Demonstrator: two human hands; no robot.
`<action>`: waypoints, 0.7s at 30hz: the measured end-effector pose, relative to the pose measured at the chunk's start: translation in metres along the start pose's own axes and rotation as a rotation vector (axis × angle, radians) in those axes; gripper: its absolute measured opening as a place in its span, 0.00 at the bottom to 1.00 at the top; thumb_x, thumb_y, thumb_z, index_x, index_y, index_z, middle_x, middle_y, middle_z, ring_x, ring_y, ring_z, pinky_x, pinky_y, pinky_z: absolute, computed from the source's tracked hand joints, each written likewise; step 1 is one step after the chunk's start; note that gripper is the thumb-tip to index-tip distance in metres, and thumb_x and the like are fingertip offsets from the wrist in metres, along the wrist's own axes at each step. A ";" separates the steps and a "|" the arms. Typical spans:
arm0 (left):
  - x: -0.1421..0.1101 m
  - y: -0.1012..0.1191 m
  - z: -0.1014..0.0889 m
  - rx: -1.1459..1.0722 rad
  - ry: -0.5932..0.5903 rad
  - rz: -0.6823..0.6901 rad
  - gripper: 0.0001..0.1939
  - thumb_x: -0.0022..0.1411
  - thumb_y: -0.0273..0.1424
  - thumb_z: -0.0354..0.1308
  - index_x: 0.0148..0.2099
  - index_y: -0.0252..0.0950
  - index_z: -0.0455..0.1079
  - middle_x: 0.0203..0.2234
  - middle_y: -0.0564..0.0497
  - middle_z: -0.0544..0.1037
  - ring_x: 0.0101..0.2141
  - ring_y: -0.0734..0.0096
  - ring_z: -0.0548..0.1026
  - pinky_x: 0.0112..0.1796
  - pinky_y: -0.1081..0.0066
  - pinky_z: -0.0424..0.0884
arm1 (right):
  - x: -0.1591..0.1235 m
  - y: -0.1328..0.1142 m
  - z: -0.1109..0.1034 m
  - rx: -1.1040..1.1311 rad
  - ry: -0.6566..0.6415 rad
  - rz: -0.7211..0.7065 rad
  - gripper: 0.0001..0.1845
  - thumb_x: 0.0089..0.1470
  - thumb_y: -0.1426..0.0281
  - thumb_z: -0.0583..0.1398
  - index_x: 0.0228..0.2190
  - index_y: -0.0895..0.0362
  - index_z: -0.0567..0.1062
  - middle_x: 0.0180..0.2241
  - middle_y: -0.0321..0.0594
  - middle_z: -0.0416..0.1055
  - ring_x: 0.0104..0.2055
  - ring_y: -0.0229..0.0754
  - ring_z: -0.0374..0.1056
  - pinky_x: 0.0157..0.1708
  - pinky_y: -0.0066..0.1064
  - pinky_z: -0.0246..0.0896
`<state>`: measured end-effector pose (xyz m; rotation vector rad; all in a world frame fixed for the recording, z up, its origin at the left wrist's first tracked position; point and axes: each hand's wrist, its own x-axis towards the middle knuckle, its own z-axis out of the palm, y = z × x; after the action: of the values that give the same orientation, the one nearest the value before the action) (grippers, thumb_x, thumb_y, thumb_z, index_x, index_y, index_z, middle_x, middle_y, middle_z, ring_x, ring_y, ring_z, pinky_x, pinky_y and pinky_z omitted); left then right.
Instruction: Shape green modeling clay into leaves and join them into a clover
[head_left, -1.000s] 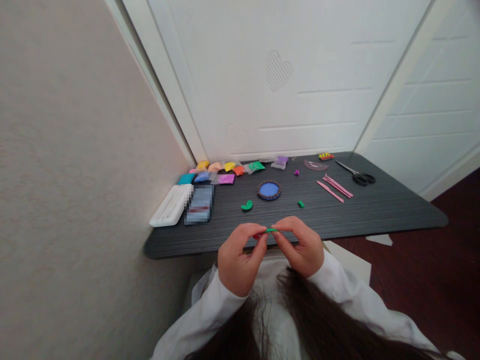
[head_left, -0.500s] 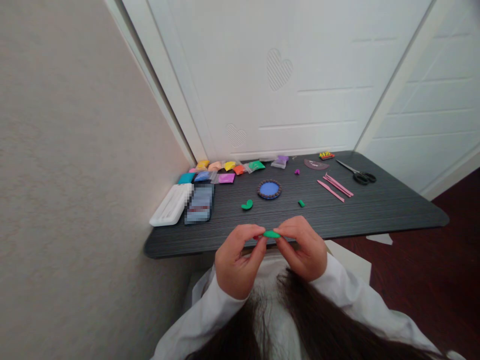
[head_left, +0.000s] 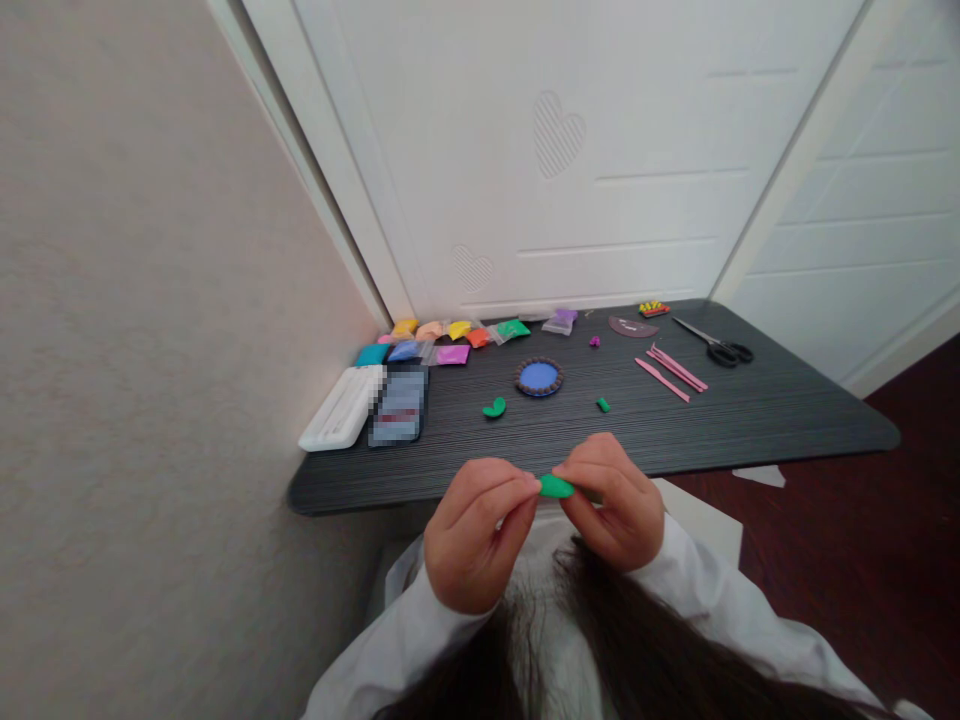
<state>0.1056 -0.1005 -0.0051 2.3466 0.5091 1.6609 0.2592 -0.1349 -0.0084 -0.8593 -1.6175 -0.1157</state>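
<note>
Between my two hands is a small flattened piece of green modelling clay [head_left: 556, 486], in front of the table's near edge. My left hand [head_left: 480, 530] pinches its left end between thumb and fingers. At its right end, my right hand [head_left: 613, 500] has it pinched too. Beyond my hands on the table lie a curled green clay piece [head_left: 494, 408] and a small green clay stub [head_left: 603, 405]. Behind them is a blue clay disc [head_left: 539, 377] ringed by small brown clay balls.
Bagged coloured clay, including a green packet [head_left: 514, 329], lines the back left. A white tray [head_left: 341, 410] and a blurred-out flat object [head_left: 400, 405] lie at the left. Pink modelling tools [head_left: 675, 368], black-handled scissors [head_left: 724, 352] and a clear half-round sheet [head_left: 632, 328] are on the right.
Both hands have come slightly lower and nearer to me with the green clay. The clay is now turned so more of its flat face shows, and my left fingers are closer together.
</note>
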 end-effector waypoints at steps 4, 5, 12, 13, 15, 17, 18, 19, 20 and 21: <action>-0.001 0.001 -0.001 0.014 0.004 0.003 0.16 0.48 0.16 0.58 0.39 0.37 0.69 0.31 0.51 0.75 0.34 0.72 0.72 0.34 0.69 0.71 | -0.001 0.000 0.000 0.005 -0.011 0.023 0.17 0.45 0.80 0.58 0.38 0.53 0.71 0.28 0.39 0.71 0.29 0.39 0.66 0.30 0.34 0.63; 0.000 0.001 -0.001 0.016 0.003 0.005 0.15 0.48 0.16 0.58 0.39 0.37 0.69 0.31 0.51 0.75 0.33 0.72 0.72 0.34 0.69 0.71 | -0.001 -0.001 -0.001 0.010 -0.012 0.032 0.17 0.45 0.79 0.58 0.39 0.53 0.70 0.28 0.39 0.71 0.30 0.39 0.66 0.30 0.35 0.63; 0.002 0.001 -0.002 -0.016 -0.026 0.009 0.17 0.47 0.15 0.59 0.39 0.36 0.69 0.31 0.51 0.74 0.34 0.71 0.71 0.35 0.67 0.71 | -0.001 0.000 -0.002 0.067 -0.063 0.045 0.19 0.46 0.80 0.57 0.41 0.52 0.71 0.30 0.40 0.70 0.32 0.39 0.65 0.31 0.34 0.64; 0.002 0.001 -0.001 -0.024 -0.023 0.009 0.18 0.47 0.14 0.59 0.39 0.36 0.69 0.31 0.51 0.74 0.34 0.71 0.71 0.35 0.66 0.71 | -0.001 0.000 -0.002 0.071 -0.064 0.042 0.19 0.46 0.81 0.58 0.40 0.53 0.71 0.30 0.40 0.70 0.32 0.39 0.65 0.31 0.35 0.64; 0.001 0.001 -0.001 -0.039 -0.016 0.013 0.18 0.46 0.13 0.59 0.39 0.36 0.69 0.31 0.50 0.74 0.34 0.71 0.71 0.35 0.66 0.71 | -0.002 -0.001 -0.002 0.071 -0.055 0.040 0.18 0.46 0.81 0.58 0.40 0.53 0.71 0.29 0.40 0.70 0.31 0.39 0.65 0.30 0.35 0.64; 0.002 0.001 -0.001 -0.047 -0.020 0.021 0.19 0.45 0.13 0.59 0.39 0.35 0.70 0.31 0.50 0.74 0.34 0.70 0.71 0.34 0.66 0.71 | -0.002 -0.001 -0.002 0.069 -0.050 0.035 0.19 0.46 0.81 0.57 0.40 0.53 0.71 0.29 0.39 0.69 0.31 0.39 0.65 0.30 0.35 0.64; 0.002 0.001 -0.002 -0.046 -0.025 0.026 0.19 0.45 0.13 0.60 0.39 0.35 0.70 0.30 0.51 0.74 0.34 0.70 0.71 0.34 0.66 0.71 | -0.003 -0.001 -0.002 0.069 -0.043 0.033 0.20 0.46 0.81 0.57 0.41 0.52 0.70 0.30 0.39 0.69 0.31 0.40 0.65 0.31 0.35 0.64; 0.003 0.002 -0.003 -0.041 -0.027 0.033 0.19 0.45 0.13 0.60 0.39 0.35 0.70 0.31 0.51 0.74 0.34 0.70 0.71 0.34 0.66 0.71 | -0.003 -0.001 -0.002 0.068 -0.032 0.036 0.21 0.46 0.80 0.57 0.43 0.51 0.69 0.30 0.40 0.69 0.32 0.40 0.65 0.31 0.36 0.64; 0.004 0.002 -0.005 -0.031 -0.018 0.045 0.19 0.45 0.13 0.60 0.40 0.36 0.70 0.30 0.51 0.74 0.34 0.70 0.71 0.34 0.66 0.72 | -0.003 -0.001 -0.002 0.068 -0.019 0.040 0.23 0.46 0.80 0.57 0.45 0.51 0.67 0.31 0.40 0.69 0.33 0.40 0.65 0.32 0.36 0.64; 0.005 0.003 -0.007 -0.014 -0.010 0.061 0.20 0.45 0.13 0.60 0.40 0.36 0.70 0.30 0.51 0.74 0.34 0.70 0.71 0.34 0.66 0.72 | -0.004 -0.001 -0.003 0.070 -0.004 0.046 0.25 0.46 0.80 0.58 0.46 0.50 0.65 0.32 0.40 0.69 0.33 0.40 0.65 0.33 0.36 0.64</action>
<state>0.1014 -0.1011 0.0028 2.3822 0.4274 1.6716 0.2605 -0.1390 -0.0107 -0.8426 -1.5951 -0.0252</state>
